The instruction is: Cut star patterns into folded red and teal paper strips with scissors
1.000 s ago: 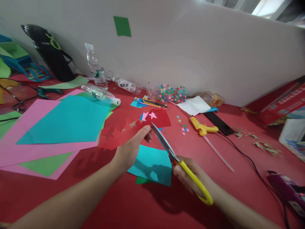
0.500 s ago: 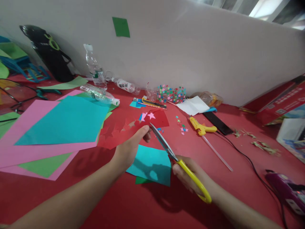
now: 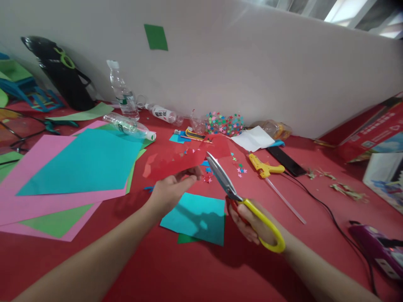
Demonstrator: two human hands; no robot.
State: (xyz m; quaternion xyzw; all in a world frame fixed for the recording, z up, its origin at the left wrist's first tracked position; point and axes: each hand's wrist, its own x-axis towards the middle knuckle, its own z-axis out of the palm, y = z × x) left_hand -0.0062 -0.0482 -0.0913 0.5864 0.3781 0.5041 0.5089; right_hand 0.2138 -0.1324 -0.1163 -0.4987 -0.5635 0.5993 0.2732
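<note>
My left hand (image 3: 171, 188) pinches a sheet of red paper (image 3: 185, 161) with star-shaped holes and holds it up off the red table. My right hand (image 3: 252, 220) grips yellow-handled scissors (image 3: 233, 193); their blades point up and left, with the tips at the paper's right edge. Below both hands lies a small teal paper square (image 3: 197, 216) on top of a green scrap.
Large teal (image 3: 85, 161), pink and green sheets lie at left. Plastic bottles (image 3: 121, 90), a pile of paper stars (image 3: 225, 123), a yellow glue gun (image 3: 266, 167), a black phone, a cable and a purple tool (image 3: 376, 249) sit around. A white wall runs behind; boxes stand at right.
My left hand has lifted the red paper off the table and tilted it up. The scissors have risen with it, blades now steeper against the paper's edge.
</note>
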